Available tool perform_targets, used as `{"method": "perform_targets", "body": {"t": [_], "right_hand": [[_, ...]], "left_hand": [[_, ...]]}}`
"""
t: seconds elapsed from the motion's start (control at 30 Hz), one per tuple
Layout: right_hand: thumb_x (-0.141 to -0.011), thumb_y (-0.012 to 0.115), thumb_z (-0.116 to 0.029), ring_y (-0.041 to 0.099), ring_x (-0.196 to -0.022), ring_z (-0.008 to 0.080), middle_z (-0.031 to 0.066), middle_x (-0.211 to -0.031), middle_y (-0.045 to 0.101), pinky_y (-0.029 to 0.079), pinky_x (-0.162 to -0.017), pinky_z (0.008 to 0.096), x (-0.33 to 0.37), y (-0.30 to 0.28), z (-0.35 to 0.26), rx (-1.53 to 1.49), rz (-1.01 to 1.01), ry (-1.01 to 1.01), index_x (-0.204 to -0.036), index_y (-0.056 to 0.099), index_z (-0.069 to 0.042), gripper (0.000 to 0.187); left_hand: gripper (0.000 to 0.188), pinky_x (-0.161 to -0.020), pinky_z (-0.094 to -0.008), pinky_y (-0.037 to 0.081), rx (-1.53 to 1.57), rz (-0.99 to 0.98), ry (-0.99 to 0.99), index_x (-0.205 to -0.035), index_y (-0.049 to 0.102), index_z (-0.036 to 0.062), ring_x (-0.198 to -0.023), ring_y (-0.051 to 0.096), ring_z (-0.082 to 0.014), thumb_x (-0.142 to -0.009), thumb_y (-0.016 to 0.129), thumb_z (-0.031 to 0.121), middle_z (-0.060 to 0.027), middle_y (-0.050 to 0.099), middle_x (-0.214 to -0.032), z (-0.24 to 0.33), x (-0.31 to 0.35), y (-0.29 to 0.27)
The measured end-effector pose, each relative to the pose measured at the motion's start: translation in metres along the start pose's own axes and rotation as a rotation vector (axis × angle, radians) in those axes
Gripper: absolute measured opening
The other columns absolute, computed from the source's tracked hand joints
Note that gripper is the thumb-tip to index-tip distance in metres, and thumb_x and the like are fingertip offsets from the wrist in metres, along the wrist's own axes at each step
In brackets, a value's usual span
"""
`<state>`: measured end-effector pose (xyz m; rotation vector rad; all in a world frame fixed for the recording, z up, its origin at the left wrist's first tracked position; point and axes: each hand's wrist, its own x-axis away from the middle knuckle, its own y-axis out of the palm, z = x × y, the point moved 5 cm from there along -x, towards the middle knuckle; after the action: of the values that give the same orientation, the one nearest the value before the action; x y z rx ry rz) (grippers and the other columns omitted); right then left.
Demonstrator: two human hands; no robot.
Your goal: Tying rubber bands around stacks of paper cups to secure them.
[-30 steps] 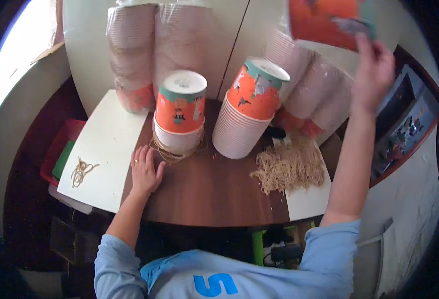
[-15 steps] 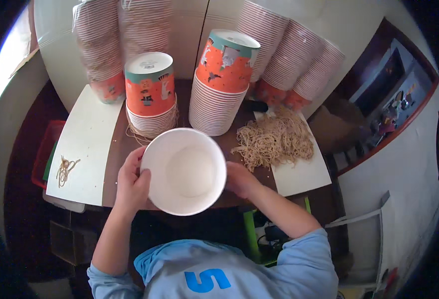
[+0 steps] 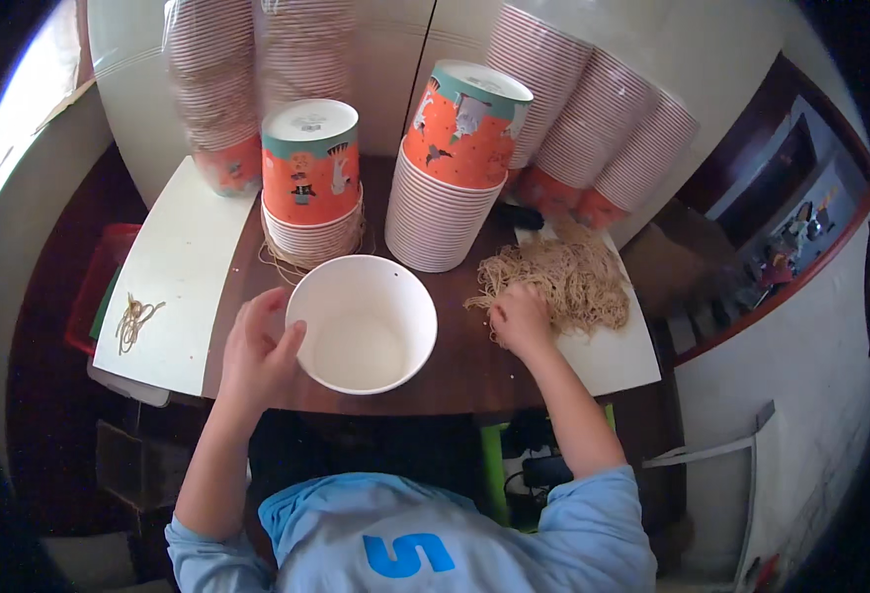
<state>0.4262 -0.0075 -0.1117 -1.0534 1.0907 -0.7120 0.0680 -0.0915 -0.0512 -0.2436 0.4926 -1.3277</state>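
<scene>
The left hand (image 3: 257, 348), open and empty, flanks the mouth-up tub (image 3: 364, 326), perhaps steadying it; the right hand (image 3: 522, 320) curls at twine (image 3: 575, 282), hold hidden.

Bucket (image 3: 366, 326): paper-like, smooth inside; cord (image 3: 578, 282): rough, fibrous, matt; table (image 3: 469, 361): smooth wood-look middle, smooth white ends (image 3: 173, 267); wrap (image 3: 207, 89) round back stacks (image 3: 225, 166): clear glossy plastic; shirt (image 3: 356, 519): matt cloth
</scene>
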Motion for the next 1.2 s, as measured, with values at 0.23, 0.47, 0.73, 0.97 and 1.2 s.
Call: {"method": "perform_targets", "body": {"t": [0.23,0.47,0.73,0.97,1.2], "right_hand": [[-0.079,0.069,-0.005,0.060,-0.079,0.0155,0.0047,-0.085,0.063,0.047,-0.070,0.0277,0.015,-0.087,-0.051,-1.119,0.046,-0.031,-0.080,0.065,-0.004,0.005],[-0.077,0.070,-0.001,0.060,-0.072,0.0167,0.0059,-0.079,0.063,0.047,-0.063,0.0278,0.027,-0.132,-0.113,-1.287,-0.186,-0.245,-0.084,0.068,-0.003,0.008],[-0.076,0.070,0.000,0.062,-0.071,0.0168,0.0079,-0.081,0.064,0.048,-0.062,0.0268,0.037,-0.130,-0.139,-1.261,-0.164,-0.364,-0.086,0.067,-0.002,0.011],[-0.079,0.068,-0.001,0.060,-0.067,0.0152,0.0080,-0.081,0.062,0.048,-0.058,0.0255,0.042,-0.134,-0.168,-1.269,-0.238,-0.322,-0.092,0.065,-0.002,0.013],[-0.077,0.066,-0.001,0.060,-0.069,0.0264,0.0104,-0.078,0.058,0.050,-0.060,0.0355,0.046,-0.136,-0.183,-1.137,-0.077,-0.503,-0.088,0.060,-0.002,0.013]], "left_hand": [[0.024,-0.056,-0.0268,0.048,-0.011,0.013,0.559,-0.100,0.064,0.0014,-0.070,0.061,-0.0199,-0.076,0.066,0.000,-0.0129,0.063,-0.089,0.070,0.049,-0.006],[0.030,-0.060,-0.0209,0.048,0.587,-0.607,-0.193,-0.114,0.061,-0.0006,-0.067,0.057,-0.0069,-0.090,0.063,0.018,-0.0051,0.065,-0.085,0.058,0.081,0.055],[0.021,-0.063,-0.0210,0.049,0.660,-0.685,-0.254,-0.101,0.063,-0.0019,-0.069,0.057,-0.0070,-0.095,0.055,0.017,-0.0037,0.064,-0.083,0.038,0.094,0.057],[0.014,-0.057,-0.0247,0.044,0.309,-0.545,0.051,-0.094,0.065,-0.0013,-0.065,0.056,-0.0118,-0.091,0.059,0.010,-0.0081,0.061,-0.076,0.047,0.096,0.033],[0.016,-0.059,-0.0242,0.044,0.368,-0.571,0.018,-0.091,0.065,-0.0006,-0.067,0.056,-0.0103,-0.093,0.057,0.013,-0.0058,0.061,-0.076,0.035,0.101,0.025]]}}
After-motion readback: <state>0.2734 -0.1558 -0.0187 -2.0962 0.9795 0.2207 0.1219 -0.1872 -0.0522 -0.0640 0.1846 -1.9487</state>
